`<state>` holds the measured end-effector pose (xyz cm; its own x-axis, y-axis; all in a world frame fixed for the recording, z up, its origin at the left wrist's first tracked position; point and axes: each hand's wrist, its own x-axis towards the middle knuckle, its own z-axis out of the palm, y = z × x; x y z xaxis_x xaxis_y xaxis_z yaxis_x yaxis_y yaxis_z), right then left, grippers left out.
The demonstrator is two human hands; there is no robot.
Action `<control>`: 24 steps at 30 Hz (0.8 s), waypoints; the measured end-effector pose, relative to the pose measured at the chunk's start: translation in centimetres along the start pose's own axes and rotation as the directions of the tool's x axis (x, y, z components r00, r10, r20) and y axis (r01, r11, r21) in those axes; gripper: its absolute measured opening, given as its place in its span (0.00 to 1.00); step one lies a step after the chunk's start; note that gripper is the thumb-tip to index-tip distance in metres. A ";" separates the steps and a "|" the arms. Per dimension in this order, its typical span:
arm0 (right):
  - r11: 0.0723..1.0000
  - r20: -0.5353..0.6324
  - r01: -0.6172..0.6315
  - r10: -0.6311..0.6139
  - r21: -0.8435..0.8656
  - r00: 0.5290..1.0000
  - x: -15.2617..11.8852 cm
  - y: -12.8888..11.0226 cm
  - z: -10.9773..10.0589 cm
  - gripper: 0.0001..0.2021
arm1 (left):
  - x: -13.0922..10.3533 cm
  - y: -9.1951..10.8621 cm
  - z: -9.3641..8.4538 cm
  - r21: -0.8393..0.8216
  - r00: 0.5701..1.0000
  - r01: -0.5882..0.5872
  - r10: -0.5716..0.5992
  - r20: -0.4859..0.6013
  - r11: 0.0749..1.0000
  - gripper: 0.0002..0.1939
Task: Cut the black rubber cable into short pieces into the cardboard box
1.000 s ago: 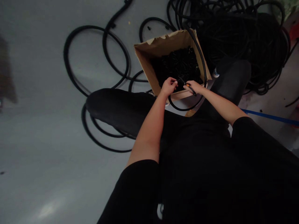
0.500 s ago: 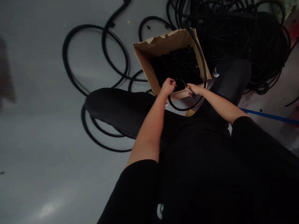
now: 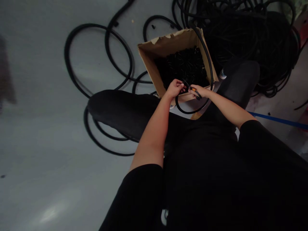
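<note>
Head view, centre of the frame: the left hand (image 3: pixel 175 88) is closed on the end of a black hose (image 3: pixel 192 110) over the cardboard box (image 3: pixel 154 54), while the right hand (image 3: pixel 199 91) grips what seem to be orange-handled cutters (image 3: pixel 192 89). The hose looks light, springy and stiff; best pinched close to its end.

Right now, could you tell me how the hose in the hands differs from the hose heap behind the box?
The hose in the hands is a single open loop hanging over the box edge; the heap is a dense tangle of many coils on the floor. The left hand grips the hose, and the right hand holds a cutter at it; the heap lies untouched. Both are black.
</note>
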<state>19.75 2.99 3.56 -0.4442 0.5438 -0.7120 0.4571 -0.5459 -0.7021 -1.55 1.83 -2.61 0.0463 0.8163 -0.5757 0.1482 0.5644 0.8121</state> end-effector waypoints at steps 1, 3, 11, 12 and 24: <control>1.000 0.007 -0.004 0.004 -0.015 1.000 0.0 0.0 0.0 0.15 | 0.0 0.0 0.0 0.001 1.000 -0.002 0.002 0.001 1.000 0.15; 0.999 0.020 -0.019 0.020 -0.051 1.000 0.0 0.1 0.0 0.15 | 0.0 -0.1 0.0 0.009 1.000 0.001 -0.001 0.001 1.000 0.15; 0.992 0.016 0.037 -0.035 -0.125 0.999 0.2 0.5 -0.3 0.15 | 0.3 -0.7 0.1 0.041 1.000 0.007 -0.008 0.014 0.999 0.18; 0.989 0.018 0.060 -0.058 -0.137 0.998 0.2 0.4 -0.4 0.15 | 0.4 -0.7 0.1 0.048 1.000 0.015 -0.015 0.006 0.999 0.19; 0.956 -0.088 -0.052 0.028 -0.288 0.996 -0.6 -0.9 -0.3 0.16 | 0.6 -1.4 -0.1 0.185 1.000 -0.011 0.012 -0.002 0.983 0.16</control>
<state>19.82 3.30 4.57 -0.3620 0.5824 -0.7279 0.6818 -0.3670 -0.6328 -1.83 1.49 -4.07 0.0460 0.8233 -0.5658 0.3279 0.5226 0.7870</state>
